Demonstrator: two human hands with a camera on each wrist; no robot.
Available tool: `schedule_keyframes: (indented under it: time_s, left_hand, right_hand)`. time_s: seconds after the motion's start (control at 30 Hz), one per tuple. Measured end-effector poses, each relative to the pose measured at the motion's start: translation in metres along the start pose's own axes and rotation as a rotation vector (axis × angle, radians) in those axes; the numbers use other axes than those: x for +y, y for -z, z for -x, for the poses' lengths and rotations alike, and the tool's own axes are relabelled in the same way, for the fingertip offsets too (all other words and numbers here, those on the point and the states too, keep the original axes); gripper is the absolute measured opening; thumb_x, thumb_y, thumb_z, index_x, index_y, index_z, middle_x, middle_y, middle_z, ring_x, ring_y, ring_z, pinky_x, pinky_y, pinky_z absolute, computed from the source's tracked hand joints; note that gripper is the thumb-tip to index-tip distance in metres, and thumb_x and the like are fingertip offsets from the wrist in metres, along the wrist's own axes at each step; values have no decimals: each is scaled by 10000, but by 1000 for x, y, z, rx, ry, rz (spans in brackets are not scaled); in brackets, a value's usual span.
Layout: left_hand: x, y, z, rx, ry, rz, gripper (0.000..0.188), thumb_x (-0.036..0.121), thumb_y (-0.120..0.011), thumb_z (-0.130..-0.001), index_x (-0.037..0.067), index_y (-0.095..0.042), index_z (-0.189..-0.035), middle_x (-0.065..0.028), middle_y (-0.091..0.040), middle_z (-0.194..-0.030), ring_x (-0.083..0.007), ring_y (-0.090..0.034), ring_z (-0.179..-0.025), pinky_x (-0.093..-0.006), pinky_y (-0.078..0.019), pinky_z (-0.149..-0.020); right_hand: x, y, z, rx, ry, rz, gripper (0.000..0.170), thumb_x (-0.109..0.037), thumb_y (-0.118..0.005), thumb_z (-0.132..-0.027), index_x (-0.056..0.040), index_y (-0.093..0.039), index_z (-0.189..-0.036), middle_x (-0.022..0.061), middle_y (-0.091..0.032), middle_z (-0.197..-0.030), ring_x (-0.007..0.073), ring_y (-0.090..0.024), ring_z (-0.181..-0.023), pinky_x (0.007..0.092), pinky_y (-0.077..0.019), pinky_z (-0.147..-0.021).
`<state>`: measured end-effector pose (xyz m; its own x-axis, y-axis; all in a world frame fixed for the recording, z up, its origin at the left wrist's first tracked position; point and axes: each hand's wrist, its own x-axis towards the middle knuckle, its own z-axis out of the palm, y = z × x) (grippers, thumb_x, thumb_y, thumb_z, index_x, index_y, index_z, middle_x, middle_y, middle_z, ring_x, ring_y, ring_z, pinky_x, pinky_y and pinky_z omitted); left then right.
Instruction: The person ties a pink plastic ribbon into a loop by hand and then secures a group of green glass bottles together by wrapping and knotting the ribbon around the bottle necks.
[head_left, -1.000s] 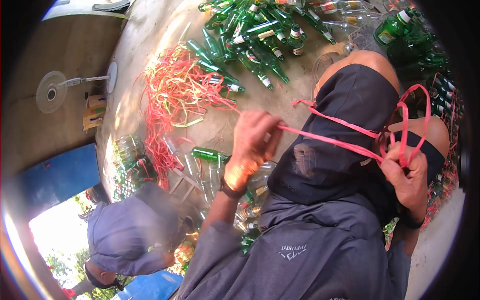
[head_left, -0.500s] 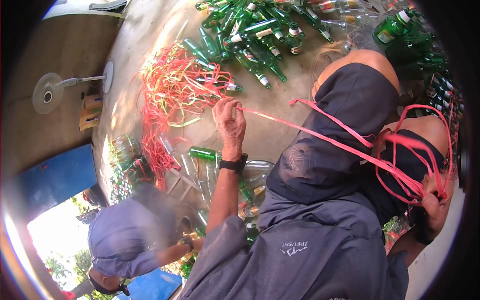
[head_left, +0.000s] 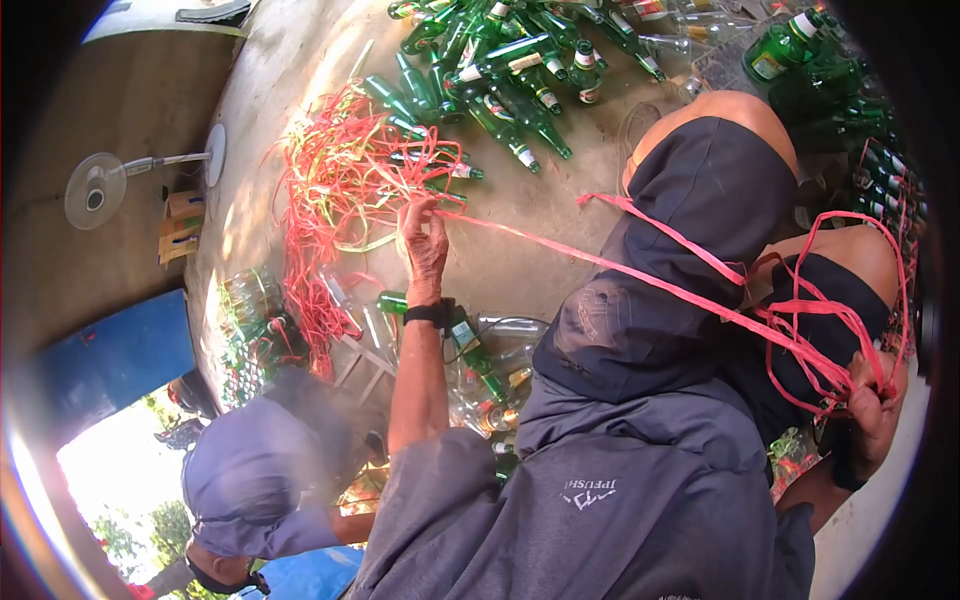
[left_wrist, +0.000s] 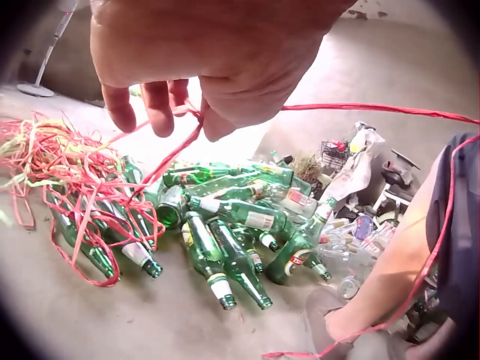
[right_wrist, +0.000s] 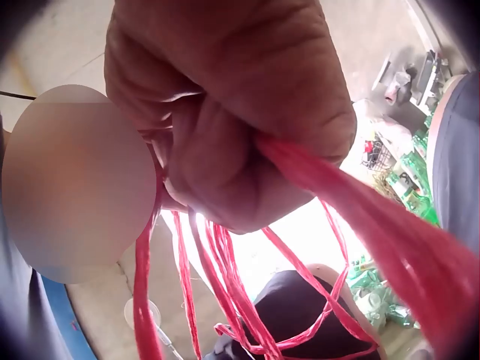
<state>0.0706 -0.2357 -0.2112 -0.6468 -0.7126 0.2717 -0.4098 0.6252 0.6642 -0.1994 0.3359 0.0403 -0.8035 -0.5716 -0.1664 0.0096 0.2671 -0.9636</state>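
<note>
My left hand (head_left: 425,250) is beside the tangled heap of red and yellow-green strands (head_left: 345,165), pinching a red strand (head_left: 560,245) that stretches across the lap. In the left wrist view the strand (left_wrist: 375,110) runs out from between thumb and fingers of the left hand (left_wrist: 210,60), and another part leads down to the heap (left_wrist: 56,161). Past the right knee, my right hand (head_left: 875,400) grips several loops of the red strand. The right wrist view shows that hand (right_wrist: 225,127) curled tightly, with strands (right_wrist: 240,300) hanging below it.
Green bottles (head_left: 515,115) lie piled on the floor ahead, and more stand at the right. Clear bottles (head_left: 515,330) lie left of the lap. Another person (head_left: 270,470) bends at lower left. A fan (head_left: 97,192) and a blue panel (head_left: 115,350) are at the left.
My left hand has moved left to the heap, drawing the strand out longer. My right hand has moved outward past the right knee with its loops.
</note>
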Motion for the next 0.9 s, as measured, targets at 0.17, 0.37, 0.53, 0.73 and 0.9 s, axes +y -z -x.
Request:
schedule_keyframes:
  time_s: [0.17, 0.37, 0.53, 0.73, 0.9]
  left_hand:
    - [-9, 8, -6, -114, 7, -15, 297, 39, -711, -881, 79, -661, -1171, -84, -682, -994, -196, -657, -835, -338, -534, -776]
    - [-2, 23, -14, -243, -28, 28, 336, 21, -696, -883, 84, -649, -1210, -96, -695, -1030, -186, -660, -828, -333, -554, -757]
    - [2, 32, -16, -310, -14, 66, 349, 12, -693, -872, 77, -642, -1211, -102, -692, -1029, -192, -682, -848, -322, -571, -739]
    - [-14, 47, -20, -398, 2, 60, 286, 10, -678, -887, 67, -648, -1165, -92, -680, -963, -167, -681, -815, -306, -568, -722]
    - [-42, 60, -27, -166, 120, -147, 124, 75, -673, -920, 53, -699, -1040, -124, -703, -891, -238, -698, -815, -354, -552, -729]
  right_hand:
    - [-1, 9, 3, -85, -80, -15, 267, -255, -676, -872, -48, -565, -1000, -8, -479, -820, 91, -419, -742, 277, -334, -682]
    - [1, 16, -7, -27, -119, 18, 248, -237, -657, -903, -34, -593, -1031, -24, -492, -847, 78, -413, -758, 240, -319, -713]
    - [16, 29, -8, 17, -136, 0, 407, -247, -675, -941, 8, -602, -1249, 37, -633, -1063, 109, -592, -1000, 251, -424, -937]
    - [46, 70, 2, 125, -84, -100, 404, -194, -647, -957, -9, -582, -1311, 48, -646, -1162, 101, -615, -945, 202, -445, -766]
    - [63, 99, 15, 207, 62, 228, 487, -158, -630, -965, 21, -515, -1403, 102, -643, -1283, 168, -664, -1094, 246, -523, -894]
